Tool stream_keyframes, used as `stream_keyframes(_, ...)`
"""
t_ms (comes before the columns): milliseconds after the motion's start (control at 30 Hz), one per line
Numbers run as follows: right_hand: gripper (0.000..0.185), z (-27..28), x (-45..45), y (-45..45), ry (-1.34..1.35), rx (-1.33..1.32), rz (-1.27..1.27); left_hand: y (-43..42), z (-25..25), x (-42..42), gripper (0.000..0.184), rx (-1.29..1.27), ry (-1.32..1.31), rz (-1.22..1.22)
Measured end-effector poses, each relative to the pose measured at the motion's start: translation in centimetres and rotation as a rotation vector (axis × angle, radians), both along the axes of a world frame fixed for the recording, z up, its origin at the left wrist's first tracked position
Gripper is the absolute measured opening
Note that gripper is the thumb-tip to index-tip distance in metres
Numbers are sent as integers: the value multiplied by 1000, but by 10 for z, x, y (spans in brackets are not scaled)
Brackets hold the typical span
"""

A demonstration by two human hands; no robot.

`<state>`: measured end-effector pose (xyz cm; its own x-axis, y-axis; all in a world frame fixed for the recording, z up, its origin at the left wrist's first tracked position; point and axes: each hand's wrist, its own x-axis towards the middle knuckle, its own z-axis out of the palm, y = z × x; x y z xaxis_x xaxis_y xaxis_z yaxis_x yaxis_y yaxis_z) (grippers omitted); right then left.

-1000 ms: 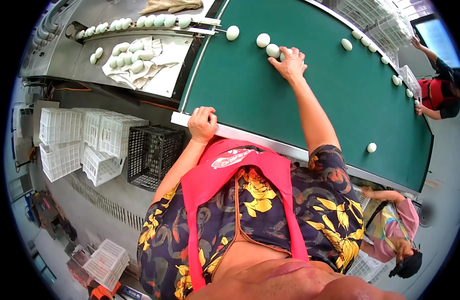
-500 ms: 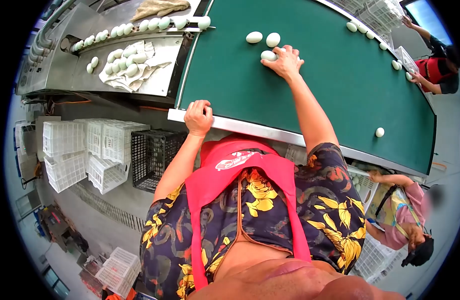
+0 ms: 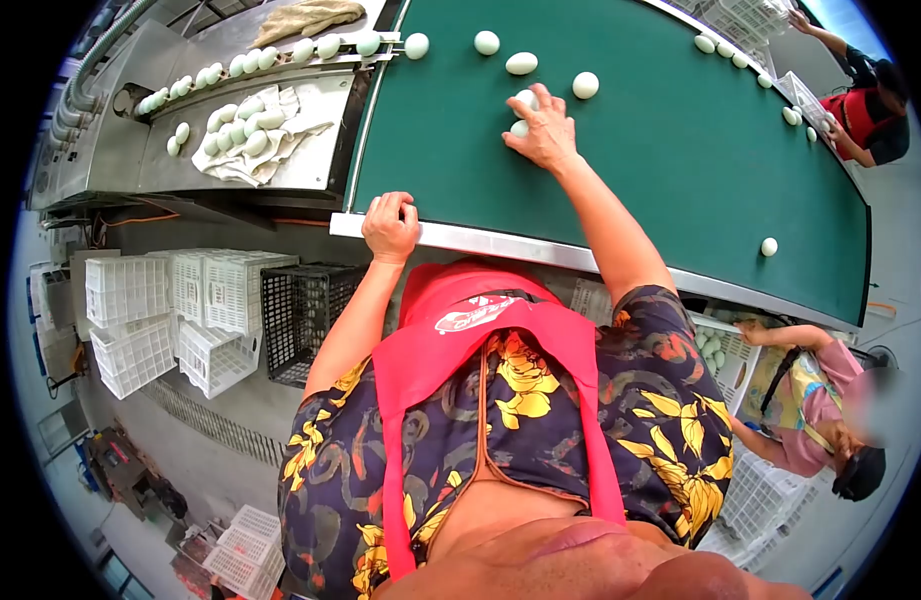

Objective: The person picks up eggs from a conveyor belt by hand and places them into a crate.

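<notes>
My right hand (image 3: 545,130) is over the green belt (image 3: 670,170), fingers spread and slightly bent. An egg (image 3: 520,129) lies between its thumb and index finger, and another egg (image 3: 526,99) is partly covered by the fingertips. Just beyond sit an oval pale egg (image 3: 521,64) and a rounder egg (image 3: 585,85), with one more egg (image 3: 487,43) farther off. Curled into a loose fist, my left hand (image 3: 390,228) rests on the metal edge (image 3: 460,238) of the belt; nothing shows in it.
At left, a row of eggs (image 3: 302,50) leads to the belt, beside eggs on a cloth (image 3: 242,128). White crates (image 3: 130,290) and a black crate (image 3: 305,310) stand on the floor. A co-worker (image 3: 865,115) is far right; another person (image 3: 810,400) is near right.
My right hand has shifted a little left and is over two eggs. The eggs around it lie in different spots, with one more toward the far side. The left hand keeps its place on the edge.
</notes>
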<state>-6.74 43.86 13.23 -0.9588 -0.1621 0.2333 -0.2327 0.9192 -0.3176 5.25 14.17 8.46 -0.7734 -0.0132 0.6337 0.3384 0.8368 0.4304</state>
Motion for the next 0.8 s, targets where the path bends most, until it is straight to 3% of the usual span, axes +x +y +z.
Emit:
stream_keyframes(33,59,1,-1,1,1,3,2,0,-1,-1,9,-1,-1,2)
stream_keyframes(133,55,1,-6,2,-120,-79,-372,-1,-2,-1,9,10,16,-5)
stream_keyframes(233,51,-16,-22,-4,-72,3,-426,-2,-1,-3,9,15,8,-10)
stream_keyframes(300,46,-23,-13,-3,9,77,-408,-4,-4,-4,10,3,4,-7)
stream_keyframes(367,45,-23,7,4,130,85,-141,-5,-3,-2,10,-1,-7,-4)
stream_keyframes(433,43,-22,14,12,183,46,-134,-4,-1,-2,11,14,-31,18)
stream_keyframes(500,44,-23,19,19,160,-123,-496,-6,-4,-4,10,18,-4,7)
stream_keyframes(567,44,-27,17,22,183,-94,-620,-8,-5,-4,11,13,-7,7)
stream_keyframes(633,43,-24,24,20,138,-142,-597,-13,-4,-3,11,-5,-23,2)
stream_keyframes(667,44,-35,30,20,172,-175,-465,-14,-4,-4,11,-13,-35,7)
stream_keyframes(767,41,-37,67,10,334,45,-97,-18,-8,-5,12,-25,-42,17)
stream_keyframes(800,43,-37,71,9,318,48,-116,-19,-7,-5,11,-27,-46,18)
